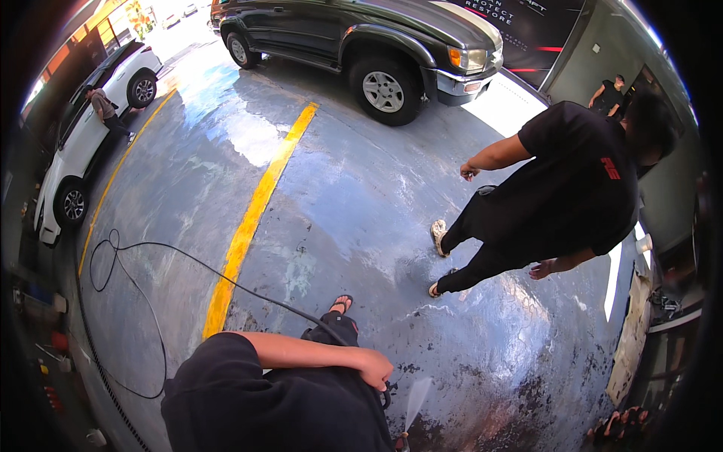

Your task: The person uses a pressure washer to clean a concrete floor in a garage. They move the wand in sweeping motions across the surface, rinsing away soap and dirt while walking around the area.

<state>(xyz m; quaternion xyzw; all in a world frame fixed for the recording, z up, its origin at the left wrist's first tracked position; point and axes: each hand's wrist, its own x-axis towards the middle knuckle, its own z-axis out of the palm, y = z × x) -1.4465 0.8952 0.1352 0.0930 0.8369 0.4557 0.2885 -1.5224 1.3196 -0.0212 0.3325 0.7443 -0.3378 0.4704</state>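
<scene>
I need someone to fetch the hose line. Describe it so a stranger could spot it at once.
Start at the yellow stripe painted down the wet grey floor. A thin black hose crosses it, looping left of the stripe and running right toward the person's left hand. It is the only cord lying on the floor.

Black hose — thin, looping across the wet floor — runs to the spray gun

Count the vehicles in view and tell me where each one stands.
2. A dark SUV stands at the top centre, beyond the yellow floor line. A white car stands at the left edge, with a person bending at its side. Others may be hidden outside the frame.
</scene>
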